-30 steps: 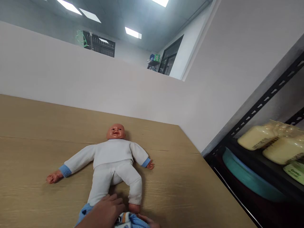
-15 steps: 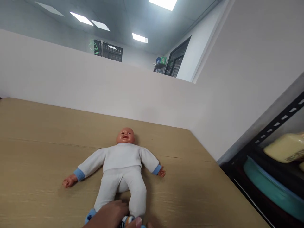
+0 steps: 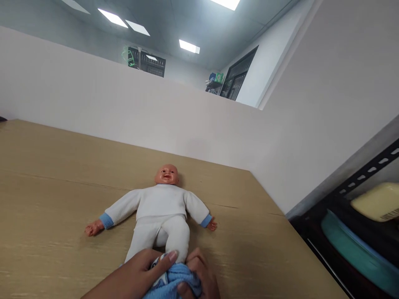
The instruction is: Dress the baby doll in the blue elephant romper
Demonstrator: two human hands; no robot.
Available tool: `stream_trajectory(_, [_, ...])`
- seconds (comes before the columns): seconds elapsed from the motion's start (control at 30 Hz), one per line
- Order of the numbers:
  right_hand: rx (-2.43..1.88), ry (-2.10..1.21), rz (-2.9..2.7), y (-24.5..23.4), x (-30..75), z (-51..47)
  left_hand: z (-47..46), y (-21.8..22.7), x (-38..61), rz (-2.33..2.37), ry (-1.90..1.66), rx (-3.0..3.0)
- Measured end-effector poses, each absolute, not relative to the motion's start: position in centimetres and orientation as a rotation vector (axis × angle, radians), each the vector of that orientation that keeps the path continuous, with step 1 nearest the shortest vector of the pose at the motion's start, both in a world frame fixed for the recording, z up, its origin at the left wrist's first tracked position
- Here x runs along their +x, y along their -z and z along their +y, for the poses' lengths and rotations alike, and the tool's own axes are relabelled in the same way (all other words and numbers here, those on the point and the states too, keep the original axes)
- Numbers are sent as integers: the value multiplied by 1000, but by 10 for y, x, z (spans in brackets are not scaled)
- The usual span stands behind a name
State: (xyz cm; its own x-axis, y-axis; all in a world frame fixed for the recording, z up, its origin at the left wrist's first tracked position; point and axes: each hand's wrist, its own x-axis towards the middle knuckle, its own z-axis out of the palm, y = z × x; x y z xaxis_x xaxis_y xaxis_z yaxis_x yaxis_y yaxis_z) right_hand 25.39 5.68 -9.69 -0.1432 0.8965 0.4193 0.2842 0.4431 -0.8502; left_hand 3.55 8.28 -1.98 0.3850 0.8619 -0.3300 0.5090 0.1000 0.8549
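A baby doll (image 3: pixel 161 203) in a white top and white trousers with blue cuffs lies face up on the table, its arms spread. At its lower legs, a blue patterned cloth garment (image 3: pixel 176 284) is bunched around the leg on the right. My left hand (image 3: pixel 146 270) grips the garment from the left, its thumb pressed on the cloth. From the right, my right hand (image 3: pixel 202 276) pinches the garment's other side with bent fingers. The doll's feet are hidden behind the hands and cloth.
The tan wooden table (image 3: pixel 62 199) meets a white half-wall (image 3: pixel 124 108) at the back. A black slotted shelf frame (image 3: pixel 368 170) stands on the right, holding a teal basin (image 3: pixel 355 253) and a pale yellow bottle-like container (image 3: pixel 377 201).
My right hand has come up into view on the right. The blue garment now shows higher on the doll's leg, with both hands on it. The view has shifted slightly.
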Motion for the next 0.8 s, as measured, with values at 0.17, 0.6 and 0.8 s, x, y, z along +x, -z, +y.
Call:
stream_trajectory(0.17, [-883, -699, -1669, 89, 247, 84, 93, 31, 41, 1238, -533, 1731])
stream_trajectory(0.6, [-1014, -690, -1559, 87, 250, 87, 91, 48, 21, 999, -827, 1626])
stream_trajectory(0.8, [-1164, -1053, -1404, 106, 249, 92, 105, 77, 37, 1177, -966, 1738])
